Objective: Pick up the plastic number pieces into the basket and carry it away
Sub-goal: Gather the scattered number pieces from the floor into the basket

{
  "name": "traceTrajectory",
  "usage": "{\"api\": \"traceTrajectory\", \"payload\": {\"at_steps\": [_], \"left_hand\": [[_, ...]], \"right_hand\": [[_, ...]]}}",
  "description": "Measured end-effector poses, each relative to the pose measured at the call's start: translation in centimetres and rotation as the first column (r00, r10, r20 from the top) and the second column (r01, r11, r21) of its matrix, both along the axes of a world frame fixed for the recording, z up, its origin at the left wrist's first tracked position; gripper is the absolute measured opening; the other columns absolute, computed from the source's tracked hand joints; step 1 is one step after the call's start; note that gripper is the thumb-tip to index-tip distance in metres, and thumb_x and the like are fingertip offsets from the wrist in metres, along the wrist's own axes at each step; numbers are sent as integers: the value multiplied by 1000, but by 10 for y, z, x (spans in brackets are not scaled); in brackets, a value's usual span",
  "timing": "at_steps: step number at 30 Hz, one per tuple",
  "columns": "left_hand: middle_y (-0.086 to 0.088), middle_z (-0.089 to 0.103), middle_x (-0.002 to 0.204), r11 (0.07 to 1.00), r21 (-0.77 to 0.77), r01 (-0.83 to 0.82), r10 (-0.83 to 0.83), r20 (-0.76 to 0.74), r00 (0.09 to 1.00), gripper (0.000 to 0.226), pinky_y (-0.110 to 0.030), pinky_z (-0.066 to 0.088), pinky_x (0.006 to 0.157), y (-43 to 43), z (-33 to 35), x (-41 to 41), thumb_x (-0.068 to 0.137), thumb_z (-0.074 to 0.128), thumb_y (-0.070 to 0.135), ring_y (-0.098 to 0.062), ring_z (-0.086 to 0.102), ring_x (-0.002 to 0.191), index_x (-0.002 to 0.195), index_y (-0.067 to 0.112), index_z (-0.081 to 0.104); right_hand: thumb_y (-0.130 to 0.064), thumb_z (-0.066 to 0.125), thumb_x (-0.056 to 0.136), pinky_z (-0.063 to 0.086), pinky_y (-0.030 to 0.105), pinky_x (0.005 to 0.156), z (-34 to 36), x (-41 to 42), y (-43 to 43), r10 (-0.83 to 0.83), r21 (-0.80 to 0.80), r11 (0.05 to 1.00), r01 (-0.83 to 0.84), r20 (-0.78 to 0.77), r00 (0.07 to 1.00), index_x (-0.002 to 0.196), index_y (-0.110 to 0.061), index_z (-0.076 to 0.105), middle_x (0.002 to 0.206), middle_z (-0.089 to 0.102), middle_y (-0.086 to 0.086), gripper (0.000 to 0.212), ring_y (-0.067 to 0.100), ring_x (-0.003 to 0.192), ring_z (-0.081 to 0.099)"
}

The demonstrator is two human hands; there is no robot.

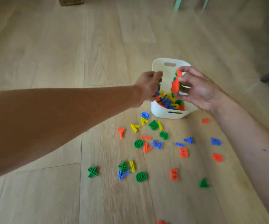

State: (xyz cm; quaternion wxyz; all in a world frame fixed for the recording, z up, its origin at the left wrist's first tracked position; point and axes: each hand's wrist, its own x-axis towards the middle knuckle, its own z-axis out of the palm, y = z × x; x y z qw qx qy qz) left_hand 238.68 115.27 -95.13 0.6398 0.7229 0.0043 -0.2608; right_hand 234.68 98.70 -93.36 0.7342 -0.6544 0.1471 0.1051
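Both hands are over the basket (161, 113), which sits on the floor (65, 46) just past the loose pieces (164, 135). My left hand (148, 85) is curled round a bunch (159, 83) of green and blue ones right at the left rim, and my right hand (200, 89) pinches an orange-fronted clump (175, 86) between thumb and fingers above the middle of the opening. The worry with the left one: it hangs so close to the rim that if I let go here some bits could hit the edge and bounce out onto the floor, so I'd want to be further in first. The clump looks like several bits squeezed together, I think, and a pinch like that can pop one sideways when I loosen up. The pile (169, 102) inside already sits fairly high against the near wall, so anything dropped from height could skip off it and over. Also the basket looks light and my left hand is right by its corner, so a nudge could tip or shove it. Then there's plenty left to gather, from the blue 9 (145, 115) just beside the basket to the green cross (92, 171) well off to the left, plus one orange bit (161, 222) at the bottom edge of view that'd be easy to miss before I carry it off
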Motion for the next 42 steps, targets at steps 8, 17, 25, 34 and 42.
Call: {"api": "traceTrajectory", "payload": {"at_steps": [8, 17, 25, 34, 42], "left_hand": [[-7, 54, 79, 983, 185, 6, 5, -57, 998, 40, -38, 58, 88, -63, -3, 20, 104, 28, 42, -24, 59, 64, 113, 8, 48], [-4, 62, 86, 961, 274, 29, -49, 67, 997, 48, -41, 56, 93, -20, 13, 30, 102, 35, 41, -28, 76, 76, 124, 3, 55], [-3, 67, 112, 644, 762, 76, -365, 218, 905, 24, -26, 44, 80, 146, -18, -12, 97, 50, 17, -22, 62, 102, 109, 16, 71], [-11, 50, 120, 349, 935, 67, -520, 133, 844, 29, -48, 50, 95, 227, -104, -83, 90, 64, 25, -32, 48, 113, 118, 22, 60], [-5, 60, 106, 558, 815, 156, -609, 274, 744, 22, -37, 49, 86, 214, -95, -145, 89, 63, 20, -24, 57, 98, 111, 18, 62]], "right_hand": [[-13, 72, 85, 62, 44, 77, -25, 13, -31, -203, -100, 977, 189, -169, 964, 101, -15, 67, 106, 62, 8, 17, 27, 100, 60], [-8, 63, 88, 62, 34, 75, -26, -3, -24, -373, -361, 863, 353, 15, 928, 109, -15, 67, 101, 64, 3, 22, 16, 91, 63], [-5, 67, 83, 51, 26, 65, -63, -74, 85, 298, -499, 849, -174, 179, 938, 90, -16, 64, 88, 65, 6, 14, 13, 76, 61], [-21, 67, 80, 49, 41, 92, -136, -86, 159, 639, -944, 259, -203, 10, 770, 124, -21, 61, 123, 52, 4, 44, 27, 113, 52], [-5, 65, 78, 52, 42, 77, -148, -82, 156, 648, -972, 178, -153, -2, 762, 105, -15, 66, 107, 54, 11, 29, 35, 94, 60]]}}
